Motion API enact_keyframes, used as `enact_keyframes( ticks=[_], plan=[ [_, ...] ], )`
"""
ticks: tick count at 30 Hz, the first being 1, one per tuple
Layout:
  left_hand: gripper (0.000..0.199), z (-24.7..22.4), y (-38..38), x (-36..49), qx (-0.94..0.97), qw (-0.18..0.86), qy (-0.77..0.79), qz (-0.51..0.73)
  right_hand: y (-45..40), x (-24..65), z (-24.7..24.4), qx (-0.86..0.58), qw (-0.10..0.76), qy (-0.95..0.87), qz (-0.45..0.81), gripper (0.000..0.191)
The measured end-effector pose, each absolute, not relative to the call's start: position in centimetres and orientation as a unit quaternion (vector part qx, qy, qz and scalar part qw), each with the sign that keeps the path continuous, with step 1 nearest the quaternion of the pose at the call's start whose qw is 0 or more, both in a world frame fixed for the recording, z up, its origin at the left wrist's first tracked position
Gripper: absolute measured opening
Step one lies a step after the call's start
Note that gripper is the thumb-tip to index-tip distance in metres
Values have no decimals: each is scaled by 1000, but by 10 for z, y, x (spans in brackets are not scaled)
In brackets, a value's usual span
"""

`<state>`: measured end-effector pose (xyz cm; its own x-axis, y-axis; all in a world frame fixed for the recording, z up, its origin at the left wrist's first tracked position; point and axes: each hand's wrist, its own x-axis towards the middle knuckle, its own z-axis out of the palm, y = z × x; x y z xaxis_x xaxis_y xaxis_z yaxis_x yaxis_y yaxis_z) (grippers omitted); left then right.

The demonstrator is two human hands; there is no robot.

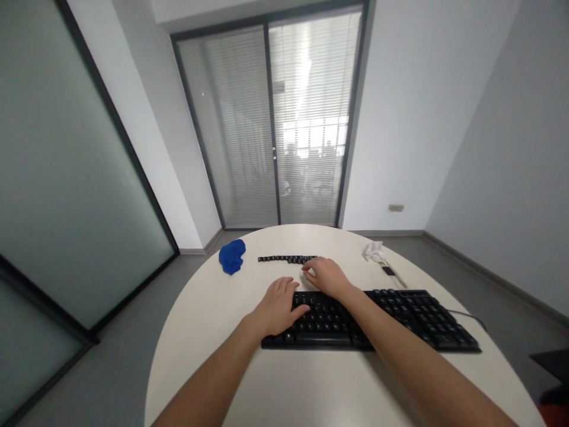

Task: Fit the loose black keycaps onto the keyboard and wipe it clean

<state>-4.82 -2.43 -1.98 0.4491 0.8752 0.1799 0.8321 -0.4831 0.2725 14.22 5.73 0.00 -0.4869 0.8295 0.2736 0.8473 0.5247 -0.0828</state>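
Observation:
A black keyboard (400, 308) lies along the near part of the round table. My left hand (275, 305) rests over its left end, fingers stretched out and thumb apart, covering some keys. Beyond the keyboard's back edge is my right hand (326, 276), its forearm crossing over the keys. The fingers of that hand are curled in toward the thumb, close to a line of loose black keycaps (275, 258). Whatever those fingertips hold, if anything, is too small to make out. Part of the keycap line is hidden behind the right hand.
A crumpled blue cloth (232, 256) sits at the table's far left. At the far right lie a white cloth (374, 251) and a thin pale stick-like tool (395, 274) with a black part. The keyboard's cable (469, 315) runs off at right. The white table (200, 350) has a curved edge.

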Motion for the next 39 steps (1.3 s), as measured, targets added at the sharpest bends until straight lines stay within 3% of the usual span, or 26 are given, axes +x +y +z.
enact_keyframes(
  ticks=[6, 20, 29, 34, 39],
  plan=[
    [73, -15, -28, -49, 830, 88, 544, 86, 96, 113, 1, -475, 116, -869, -77, 23],
    [68, -6, -31, -46, 833, 98, 539, 71, 113, 86, -4, -429, 100, -894, -89, 22],
    [66, -12, -27, -48, 839, 95, 530, 81, 81, 153, 22, -433, 110, -891, 79, 22],
    [64, -17, -24, -49, 841, 95, 524, 90, 45, 189, 24, -369, 136, -870, 295, 27],
    [62, -22, -23, -51, 844, 91, 520, 101, 31, 198, 19, -350, 124, -868, 331, 30]
  ],
)
